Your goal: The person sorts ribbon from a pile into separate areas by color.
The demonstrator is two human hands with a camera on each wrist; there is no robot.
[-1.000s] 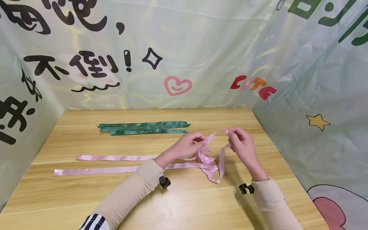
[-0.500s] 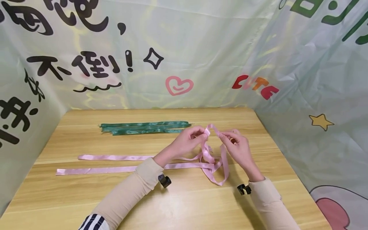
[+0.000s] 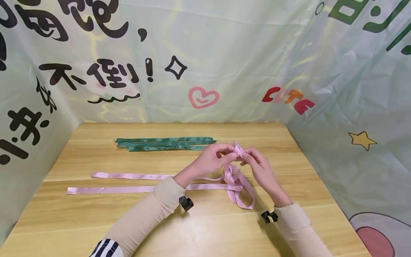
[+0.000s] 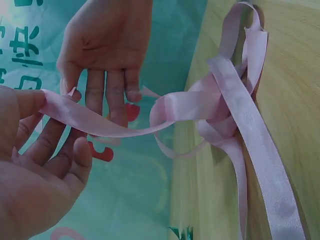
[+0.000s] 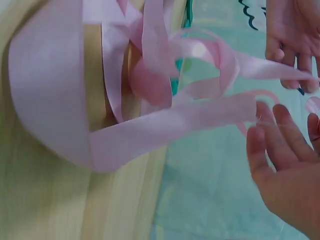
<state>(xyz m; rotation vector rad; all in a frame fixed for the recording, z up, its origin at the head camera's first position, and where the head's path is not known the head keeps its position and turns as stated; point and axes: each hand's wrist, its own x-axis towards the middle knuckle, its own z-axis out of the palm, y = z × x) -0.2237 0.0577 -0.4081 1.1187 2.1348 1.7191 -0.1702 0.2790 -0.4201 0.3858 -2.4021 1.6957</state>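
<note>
A long pink satin ribbon [image 3: 112,190] runs in two strips from the left of the table into a loose tangle [image 3: 232,178] below my hands. My left hand [image 3: 210,159] pinches a stretch of it between thumb and forefinger, raised over the table. Close against it, my right hand [image 3: 261,171] pinches the ribbon too, and a small bunched loop [image 3: 237,150] stands up between the fingertips. In the left wrist view, a ribbon length [image 4: 95,122] hangs from the pinch to the tangle. The right wrist view has another length [image 5: 175,122] reaching the right hand's fingers [image 5: 257,142].
Several dark green ribbons [image 3: 167,144] lie side by side along the back of the wooden table [image 3: 192,228]. Printed cloth walls [image 3: 237,53] stand behind and at both sides. Small black cameras [image 3: 186,203] sit at the wrists.
The right hand has come left, close to the left hand. The ribbon span between them has gone from a wide arch to a small bunched loop. The green ribbons stay put.
</note>
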